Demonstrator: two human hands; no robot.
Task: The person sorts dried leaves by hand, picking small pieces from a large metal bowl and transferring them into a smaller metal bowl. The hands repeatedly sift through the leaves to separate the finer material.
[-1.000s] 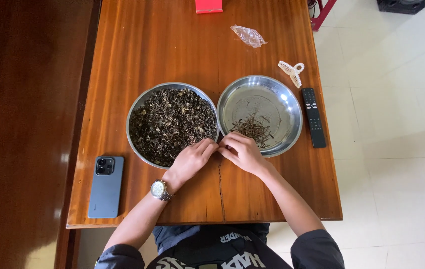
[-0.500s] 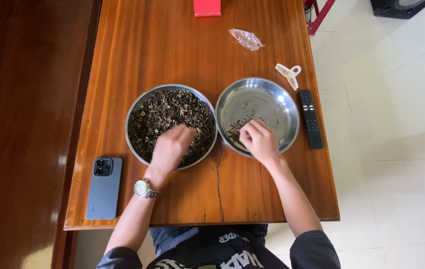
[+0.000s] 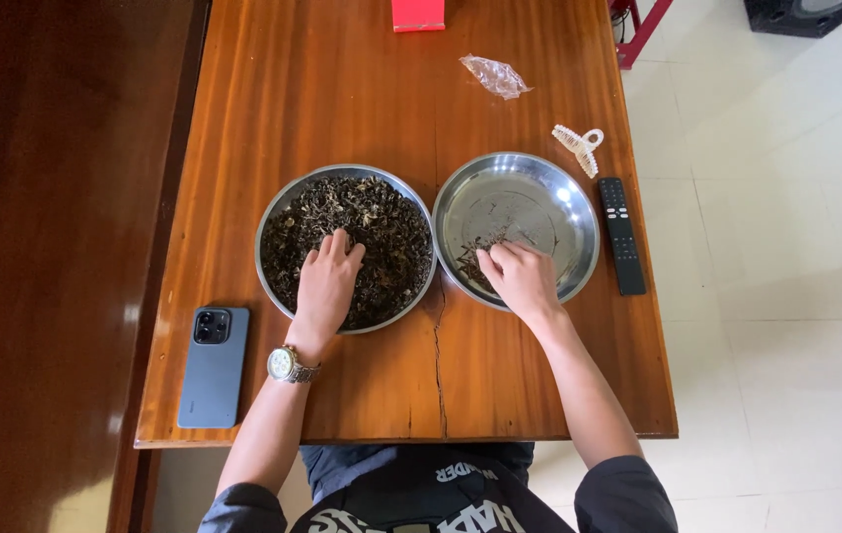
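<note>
Left hand: the left hand (image 3: 324, 284) lies palm down in the left metal bowl (image 3: 273, 212), fingers loosely spread and pressed into the dark dried bits (image 3: 382, 222) that fill it; whether anything is pinched under the palm I cannot tell; a wristwatch (image 3: 290, 365) sits on that wrist
Right hand: the right hand (image 3: 520, 279) rests on the near side of the right metal bowl (image 3: 579, 212), fingers curled close together with the tips on a small heap of the same dark bits (image 3: 476, 255); whether it grips any I cannot tell
Bowls: side by side, rims almost touching, near the middle of the table; the right one is mostly bare shiny metal
Table: reddish wooden table (image 3: 342, 99) with a crack running in from the near edge; a grey phone (image 3: 212, 365) lies at the near left; a black remote (image 3: 621, 235) just right of the right bowl; a pale hair claw (image 3: 579, 146) beyond it; a crumpled clear wrapper (image 3: 496, 76) and a red box (image 3: 418, 14) farther off
Room: pale tiled floor (image 3: 786, 296) on the right; dark wood on the left
</note>
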